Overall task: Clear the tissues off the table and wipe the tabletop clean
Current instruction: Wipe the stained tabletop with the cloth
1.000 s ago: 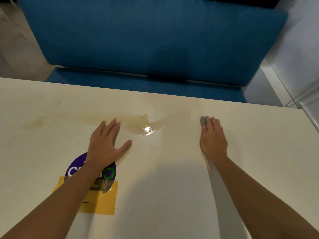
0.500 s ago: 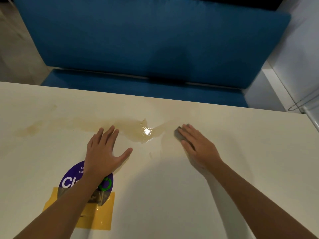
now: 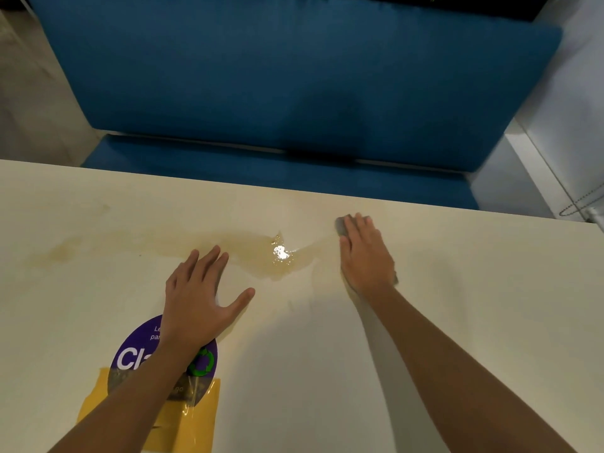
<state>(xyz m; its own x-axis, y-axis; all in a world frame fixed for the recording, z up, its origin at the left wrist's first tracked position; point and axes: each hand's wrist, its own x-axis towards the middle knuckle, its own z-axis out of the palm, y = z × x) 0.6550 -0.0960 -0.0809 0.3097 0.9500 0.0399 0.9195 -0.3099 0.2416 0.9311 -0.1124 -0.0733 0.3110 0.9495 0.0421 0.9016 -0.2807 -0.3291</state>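
On the cream table (image 3: pixel 474 322), at 3 o'clock of the brown puddle (image 3: pixel 277 261), the flat right hand (image 3: pixel 364 256) presses a grey cloth (image 3: pixel 341 225); wiping fast could splash the spread left hand (image 3: pixel 199 299).

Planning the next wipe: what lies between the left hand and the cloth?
Head view: a wet tan spill lies between the left hand and the grey cloth under the right hand.

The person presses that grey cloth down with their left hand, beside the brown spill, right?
Not the left: in the head view the right hand presses the grey cloth, beside the brown spill; the left hand holds nothing.
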